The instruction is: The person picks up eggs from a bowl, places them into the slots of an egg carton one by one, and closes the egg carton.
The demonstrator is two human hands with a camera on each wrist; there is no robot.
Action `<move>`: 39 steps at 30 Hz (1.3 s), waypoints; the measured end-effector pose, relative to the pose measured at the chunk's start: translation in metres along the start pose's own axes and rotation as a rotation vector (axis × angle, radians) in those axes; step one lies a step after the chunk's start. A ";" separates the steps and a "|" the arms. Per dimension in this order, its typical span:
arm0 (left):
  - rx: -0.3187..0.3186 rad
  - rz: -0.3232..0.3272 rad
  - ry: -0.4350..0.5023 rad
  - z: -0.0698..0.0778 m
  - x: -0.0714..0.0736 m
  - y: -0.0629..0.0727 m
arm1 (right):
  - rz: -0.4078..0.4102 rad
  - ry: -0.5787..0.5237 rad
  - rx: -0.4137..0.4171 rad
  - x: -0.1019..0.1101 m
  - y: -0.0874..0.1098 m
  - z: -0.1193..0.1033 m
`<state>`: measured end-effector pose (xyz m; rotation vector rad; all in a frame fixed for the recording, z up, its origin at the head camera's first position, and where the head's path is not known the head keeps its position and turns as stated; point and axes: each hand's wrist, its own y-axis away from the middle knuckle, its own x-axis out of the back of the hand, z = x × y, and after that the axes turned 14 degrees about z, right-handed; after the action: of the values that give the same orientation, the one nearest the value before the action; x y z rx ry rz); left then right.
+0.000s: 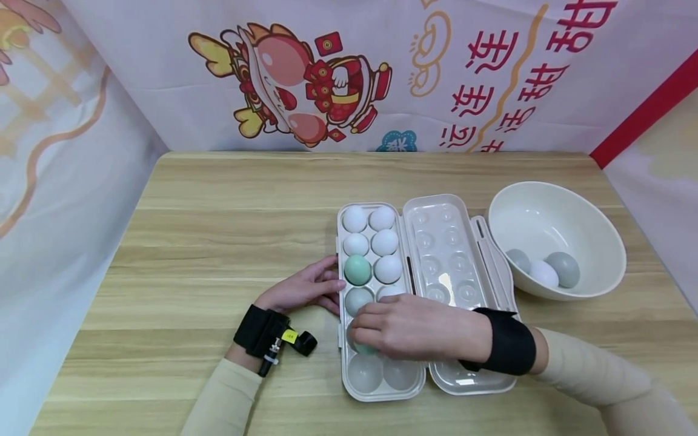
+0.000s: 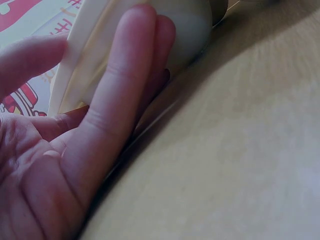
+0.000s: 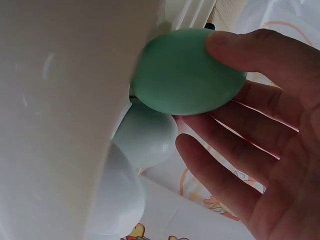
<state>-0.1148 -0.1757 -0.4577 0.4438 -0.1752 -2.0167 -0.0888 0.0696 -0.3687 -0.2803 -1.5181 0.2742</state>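
A light plastic egg box point(image 1: 345, 370) lies open on the table. My right hand point(image 1: 420, 327) reaches over its near half and pinches a green egg point(image 3: 185, 72) between thumb and fingers, at the left cup of the second row from the near end. Behind that egg sits a pale green egg point(image 1: 358, 301), then another green egg point(image 1: 357, 269). White eggs point(image 1: 388, 269) fill the far cups, and one is partly covered by my right hand. Both nearest cups hold nothing. With fingers extended, my left hand point(image 1: 302, 287) touches the box's left side, thumb at the rim.
The box's dimpled lid point(image 1: 443, 227) lies folded out to the right, its handle point(image 1: 493, 260) against a cream bowl point(image 1: 600, 242). In the bowl are a white egg point(image 1: 543, 274) and two greyish eggs point(image 1: 563, 269). A printed cloth point(image 1: 349, 136) hangs behind the wooden table point(image 1: 229, 212).
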 end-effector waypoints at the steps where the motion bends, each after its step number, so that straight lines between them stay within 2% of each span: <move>1: 0.001 -0.001 0.000 0.000 0.000 0.000 | -0.006 -0.006 -0.001 -0.001 0.000 0.001; 14: -0.005 -0.010 0.002 0.000 -0.001 -0.002 | -0.036 0.070 0.016 -0.003 0.002 0.004; 20: -0.003 -0.007 -0.006 0.000 -0.001 -0.002 | -0.056 0.065 0.006 -0.005 0.003 0.007; 29: -0.003 0.000 -0.012 0.000 -0.001 -0.001 | -0.023 0.094 -0.008 -0.007 0.005 0.010; 35: 0.001 -0.006 -0.011 0.001 0.000 -0.001 | -0.013 0.074 -0.036 -0.007 0.005 0.010; 39: 0.002 -0.011 -0.010 0.002 0.001 0.000 | 0.040 0.043 -0.060 -0.006 0.006 0.010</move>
<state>-0.1156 -0.1764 -0.4563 0.4372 -0.1817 -2.0296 -0.0990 0.0733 -0.3759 -0.3622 -1.4807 0.2535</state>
